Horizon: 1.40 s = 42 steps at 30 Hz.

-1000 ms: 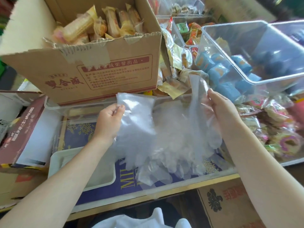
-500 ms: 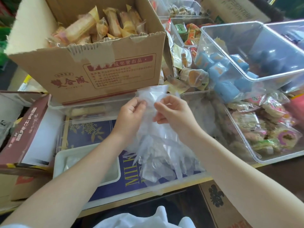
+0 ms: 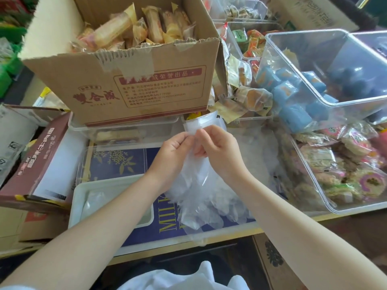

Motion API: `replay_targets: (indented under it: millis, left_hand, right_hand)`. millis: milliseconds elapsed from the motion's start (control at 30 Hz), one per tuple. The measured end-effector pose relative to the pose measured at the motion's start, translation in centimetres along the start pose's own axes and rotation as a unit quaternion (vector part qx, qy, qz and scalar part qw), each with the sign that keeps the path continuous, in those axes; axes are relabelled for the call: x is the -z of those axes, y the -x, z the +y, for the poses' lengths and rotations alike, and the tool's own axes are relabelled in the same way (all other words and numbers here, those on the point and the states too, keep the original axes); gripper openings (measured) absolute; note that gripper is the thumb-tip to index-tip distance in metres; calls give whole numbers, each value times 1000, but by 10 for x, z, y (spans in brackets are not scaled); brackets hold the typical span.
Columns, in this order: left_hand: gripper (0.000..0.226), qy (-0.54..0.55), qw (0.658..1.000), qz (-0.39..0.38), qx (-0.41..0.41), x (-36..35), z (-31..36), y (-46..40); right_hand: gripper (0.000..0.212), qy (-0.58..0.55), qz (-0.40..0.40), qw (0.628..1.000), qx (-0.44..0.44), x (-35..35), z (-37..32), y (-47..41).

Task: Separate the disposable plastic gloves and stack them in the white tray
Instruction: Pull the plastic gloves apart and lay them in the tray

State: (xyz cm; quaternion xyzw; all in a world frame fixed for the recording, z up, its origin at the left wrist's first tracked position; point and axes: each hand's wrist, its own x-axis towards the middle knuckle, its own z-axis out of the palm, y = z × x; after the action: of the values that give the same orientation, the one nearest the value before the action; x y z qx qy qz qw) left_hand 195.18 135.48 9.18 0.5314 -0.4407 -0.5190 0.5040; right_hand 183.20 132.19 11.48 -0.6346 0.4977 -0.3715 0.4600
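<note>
both hands, left hand (image 3: 173,151) and right hand (image 3: 217,151), pinch the cuff of the gloves (image 3: 201,185) bunch; thin film clings, so two could easily peel off together, missing the white tray (image 3: 79,197).

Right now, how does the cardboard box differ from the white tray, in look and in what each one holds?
The cardboard box is brown, deep and printed with red text; the white tray is plain and shallow. The cardboard box is filled with wrapped snacks, while the white tray holds only some thin clear plastic, seemingly gloves. The cardboard box stands behind the hands, and the white tray lies under the left forearm. Both are open on top.
</note>
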Motion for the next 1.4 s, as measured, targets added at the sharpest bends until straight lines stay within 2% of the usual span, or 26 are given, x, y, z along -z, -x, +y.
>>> replay_targets:
  millis: [67,167,200,300,367,467,533,567,633,667,700,767,867,933,1000,1067,1133,1233,1300,1333,1367,1400]
  left_hand:
    - [32,13,1000,-10,11,-1,0,2]
    - [72,27,999,-40,17,3,-2,2]
    - [72,33,998,-52,17,4,-1,3]
    - [25,22,999,-46,10,2,2,2]
    - [20,17,999,-47,1,4,3,1]
    - [24,9,998,-61,12,4,7,4]
    - [22,18,998,-60,29,7,10,5]
    - [19,27,997,-66,34,7,11,5]
    - [17,38,995,-84,36,11,11,4]
    - [23,41,994,-96,34,12,13,5]
    - [26,43,993,-105,33,13,15,6]
    - [19,51,993,-103,28,14,17,6]
    - [20,46,993,-111,15,15,21,8]
    - [21,39,993,-111,6,18,18,9]
    - [23,51,991,-119,17,19,19,11]
    - [28,86,986,-140,40,20,20,13]
    - [29,101,981,-156,52,20,24,15]
    - [14,107,977,-169,68,24,26,17]
    - [10,106,978,-166,67,28,25,18]
    - [9,98,981,-155,65,30,22,18]
    - [8,85,985,-134,62,31,21,18]
    - [11,56,991,-103,58,33,17,16]
  right_hand:
    - [32,-49,-12,999,-6,2,1,3]
    - [28,-91,-12,996,-19,3,1,6]
    - [26,-103,-15,994,-22,3,1,6]
    - [30,-119,-51,991,-34,7,1,6]
    - [24,-72,-43,996,-8,11,2,8]
    - [25,9,83,995,60,23,10,8]
    - [28,0,141,990,28,35,20,1]
    - [46,-25,124,992,-25,43,28,-6]
    - [87,-111,19,986,-120,55,43,-18]
    - [97,-162,-43,976,-138,60,54,-23]
    - [96,-204,-95,964,-144,65,59,-26]
    - [79,-264,-176,937,-147,71,62,-27]
    - [53,-312,-248,907,-138,74,71,-24]
    - [62,-315,-267,899,-144,73,76,-24]
    - [92,-281,-269,909,-152,71,81,-26]
    - [103,-260,-286,911,-144,68,81,-26]
    - [100,-256,-314,903,-142,67,82,-26]
    - [86,-288,-352,875,-165,65,78,-23]
    - [48,-280,-351,880,-156,65,73,-21]
    - [24,-261,-342,892,-141,65,71,-19]
    - [9,-238,-320,908,-129,65,64,-18]
    - [15,-213,-288,926,-117,63,63,-17]
